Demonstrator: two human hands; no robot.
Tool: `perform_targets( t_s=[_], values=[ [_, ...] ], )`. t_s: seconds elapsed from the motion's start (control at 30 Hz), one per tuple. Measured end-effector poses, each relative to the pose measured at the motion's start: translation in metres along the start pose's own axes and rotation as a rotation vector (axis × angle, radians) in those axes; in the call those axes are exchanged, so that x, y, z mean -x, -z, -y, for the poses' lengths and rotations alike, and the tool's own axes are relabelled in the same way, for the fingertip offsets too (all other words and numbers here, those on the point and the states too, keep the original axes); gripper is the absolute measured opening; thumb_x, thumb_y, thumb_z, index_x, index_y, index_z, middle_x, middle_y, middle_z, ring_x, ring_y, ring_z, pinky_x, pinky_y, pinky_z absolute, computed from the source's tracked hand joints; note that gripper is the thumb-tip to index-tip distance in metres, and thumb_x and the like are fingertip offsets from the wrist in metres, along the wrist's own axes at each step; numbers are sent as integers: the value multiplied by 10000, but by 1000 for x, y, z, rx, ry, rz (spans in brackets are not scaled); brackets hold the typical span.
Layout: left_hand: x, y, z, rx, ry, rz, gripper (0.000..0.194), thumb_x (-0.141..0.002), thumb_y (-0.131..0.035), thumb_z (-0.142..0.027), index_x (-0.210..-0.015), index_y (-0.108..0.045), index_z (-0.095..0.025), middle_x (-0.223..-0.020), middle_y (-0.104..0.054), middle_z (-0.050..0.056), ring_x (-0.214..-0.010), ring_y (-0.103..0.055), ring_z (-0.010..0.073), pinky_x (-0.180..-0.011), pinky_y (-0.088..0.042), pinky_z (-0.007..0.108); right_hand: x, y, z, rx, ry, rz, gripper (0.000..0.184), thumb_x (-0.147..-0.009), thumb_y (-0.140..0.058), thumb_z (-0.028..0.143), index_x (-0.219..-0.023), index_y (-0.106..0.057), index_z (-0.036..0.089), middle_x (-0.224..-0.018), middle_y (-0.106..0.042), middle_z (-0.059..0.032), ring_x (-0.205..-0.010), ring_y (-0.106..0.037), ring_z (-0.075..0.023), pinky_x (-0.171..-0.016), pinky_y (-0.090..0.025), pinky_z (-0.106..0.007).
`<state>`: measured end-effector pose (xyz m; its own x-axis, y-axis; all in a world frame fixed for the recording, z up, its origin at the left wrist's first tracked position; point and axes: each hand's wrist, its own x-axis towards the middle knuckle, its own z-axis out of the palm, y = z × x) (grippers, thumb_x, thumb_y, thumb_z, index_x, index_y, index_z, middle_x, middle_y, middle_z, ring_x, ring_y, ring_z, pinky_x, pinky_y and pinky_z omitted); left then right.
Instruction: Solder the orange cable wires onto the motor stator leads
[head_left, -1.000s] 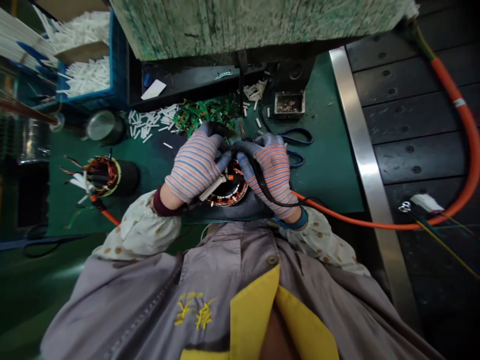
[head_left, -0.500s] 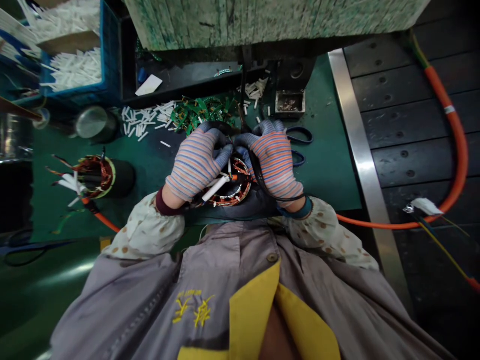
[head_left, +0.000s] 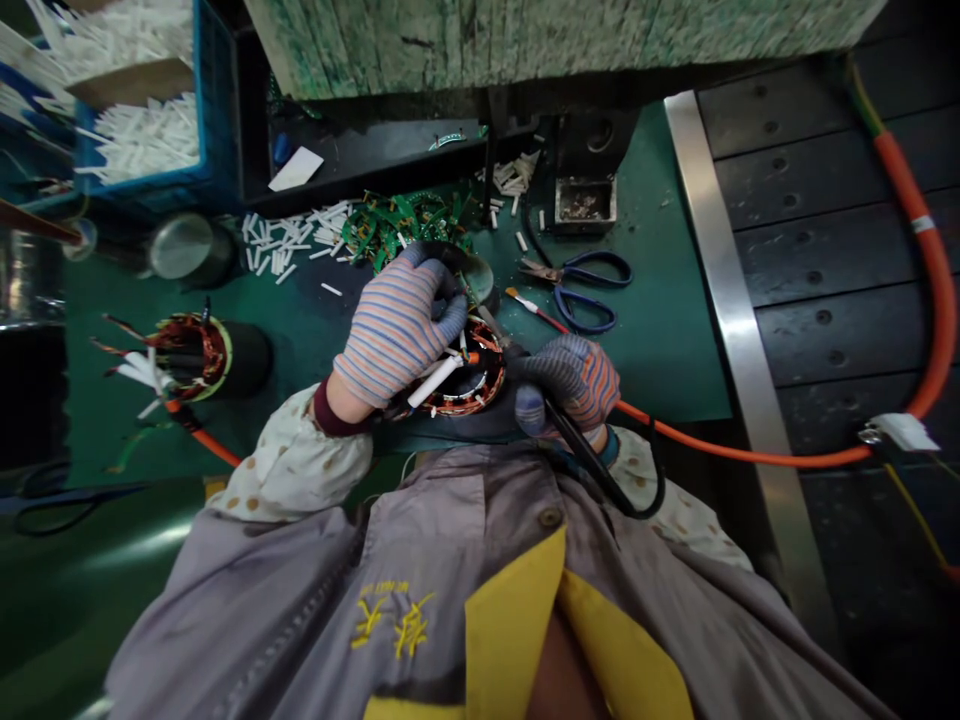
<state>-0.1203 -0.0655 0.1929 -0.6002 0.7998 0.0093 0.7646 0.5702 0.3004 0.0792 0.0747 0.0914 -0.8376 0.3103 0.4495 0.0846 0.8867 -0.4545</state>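
A wound motor stator [head_left: 480, 385] with copper windings rests in front of me, with a white sleeve tube [head_left: 435, 381] sticking out of it. My left hand [head_left: 396, 328], in a striped glove, grips a round greenish board [head_left: 477, 277] at the stator's far side. My right hand [head_left: 570, 383] is shut on black-handled pliers [head_left: 577, 445], whose thin jaws reach toward the windings. The tool's tip is partly hidden among the wires.
Blue-handled scissors [head_left: 581, 290] and a small brush [head_left: 536, 310] lie on the green mat [head_left: 660, 300]. Beyond lie green boards [head_left: 405, 225], white tubes [head_left: 292, 240] and a blue crate [head_left: 142, 130]. Another stator [head_left: 191, 357] stands left. An orange cable [head_left: 750, 450] runs right.
My right hand has drawn back toward my body with the pliers, uncovering the scissors and brush. My left hand has stayed about where it was.
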Motion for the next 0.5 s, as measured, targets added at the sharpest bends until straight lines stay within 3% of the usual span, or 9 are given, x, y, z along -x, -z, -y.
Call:
perform_targets(
  t_s=[0.13, 0.3, 0.5],
  values=[
    [0, -2, 0, -20, 10, -10, 153, -1072, -679, -350, -1095, -778, -235, -1228, -785, 131, -1153, -758, 339, -1078, -658, 468, 2, -1, 0, 29, 66, -59, 274, -1029, -683, 373, -911, -926, 331, -815, -754, -55, -834, -697, -272, -810, -570, -389],
    [0, -4, 0, -44, 7, -23, 162, -1084, -672, -354, -1106, -770, -227, -1213, -782, 129, -1149, -760, 332, -1072, -656, 456, -1, 6, 6, 33, -3, 28, 192, -1010, -751, 342, -985, -932, 398, -863, -779, -34, -871, -715, -269, -819, -550, -375],
    [4, -5, -5, -46, 21, -52, 148, -1097, -662, -336, -1104, -762, -228, -1229, -776, 126, -1138, -760, 329, -1072, -660, 455, -3, 5, 4, -13, 31, 98, 175, -997, -763, 369, -1002, -934, 332, -845, -748, -45, -864, -701, -265, -777, -500, -375]
  ],
)
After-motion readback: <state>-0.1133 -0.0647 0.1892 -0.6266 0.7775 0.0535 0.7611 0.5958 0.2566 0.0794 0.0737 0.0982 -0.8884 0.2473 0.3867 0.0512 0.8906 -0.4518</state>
